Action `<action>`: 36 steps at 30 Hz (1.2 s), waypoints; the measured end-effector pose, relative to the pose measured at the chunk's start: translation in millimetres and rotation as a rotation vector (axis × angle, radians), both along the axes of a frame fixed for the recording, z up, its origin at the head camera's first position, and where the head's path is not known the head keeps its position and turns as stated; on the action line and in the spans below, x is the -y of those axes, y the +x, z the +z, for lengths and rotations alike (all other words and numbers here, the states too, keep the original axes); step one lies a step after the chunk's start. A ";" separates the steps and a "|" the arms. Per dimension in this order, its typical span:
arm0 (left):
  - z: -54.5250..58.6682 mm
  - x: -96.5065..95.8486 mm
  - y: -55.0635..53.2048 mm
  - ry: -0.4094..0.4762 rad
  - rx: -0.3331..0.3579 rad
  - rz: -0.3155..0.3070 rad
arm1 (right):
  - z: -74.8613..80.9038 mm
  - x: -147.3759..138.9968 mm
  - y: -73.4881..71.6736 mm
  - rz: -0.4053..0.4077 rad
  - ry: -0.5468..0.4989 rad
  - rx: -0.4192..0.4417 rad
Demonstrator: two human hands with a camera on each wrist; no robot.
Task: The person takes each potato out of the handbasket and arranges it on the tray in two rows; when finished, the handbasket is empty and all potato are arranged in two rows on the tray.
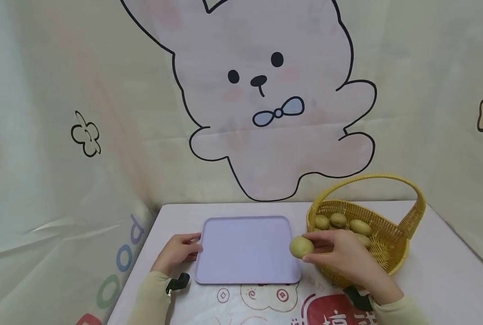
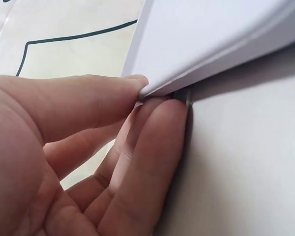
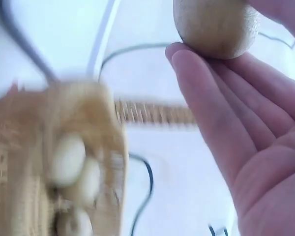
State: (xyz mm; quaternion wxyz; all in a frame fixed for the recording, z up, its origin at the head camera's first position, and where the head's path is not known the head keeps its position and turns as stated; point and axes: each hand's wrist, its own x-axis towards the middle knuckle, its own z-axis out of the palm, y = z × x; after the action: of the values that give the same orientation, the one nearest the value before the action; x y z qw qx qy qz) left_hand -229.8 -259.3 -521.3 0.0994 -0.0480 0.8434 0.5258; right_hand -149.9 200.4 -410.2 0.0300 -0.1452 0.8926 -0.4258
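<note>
While my L hand [image 1: 179, 251] pinches the tray [image 1: 245, 250] by its left edge, my R hand [image 1: 342, 255] grips a potato [image 1: 300, 247] nr the opp. edge, beside the basket [image 1: 392, 239]; best w/ snug hold, tray steady.

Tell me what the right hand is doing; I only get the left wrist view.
Observer: The right hand grips a rounded, yellowish, potato-like item.
Operator: More of those around?
Observer: Yes, several similar ones lie in a yellow woven basket with an arched handle.
Operator: Which side of the pale lilac, flat, rectangular tray is it on?
Observer: The right side, as the head camera sees it.
</note>
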 end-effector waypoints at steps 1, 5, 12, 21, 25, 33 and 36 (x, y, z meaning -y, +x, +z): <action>-0.3 0.4 0.9 0.001 -0.003 0.004 | -3.4 8.1 -3.7 0.014 -0.012 0.003; -1.9 2.0 3.9 0.018 -0.007 0.006 | -16.2 41.6 -21.0 0.066 -0.036 -0.002; -1.9 3.9 4.3 0.046 -0.004 -0.006 | -40.4 96.8 -59.5 0.115 -0.062 -0.011; -3.3 7.6 0.8 0.062 -0.005 -0.017 | -65.8 159.7 -101.4 0.080 -0.096 0.033; -5.7 2.3 0.3 0.072 0.009 -0.023 | -78.8 170.2 -116.3 0.071 -0.106 0.058; -4.3 1.8 -3.1 0.064 0.002 -0.022 | -89.3 188.5 -134.0 0.080 -0.114 0.067; -1.9 6.0 -3.7 0.057 0.008 -0.010 | -88.9 199.1 -137.9 0.101 -0.115 0.060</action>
State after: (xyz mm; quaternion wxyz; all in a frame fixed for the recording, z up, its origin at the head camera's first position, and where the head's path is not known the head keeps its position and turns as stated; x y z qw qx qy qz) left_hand -233.6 -265.3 -523.1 0.1066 -0.0433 0.8280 0.5488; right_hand -287.9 1.3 -499.1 0.0697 -0.1786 0.8570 -0.4784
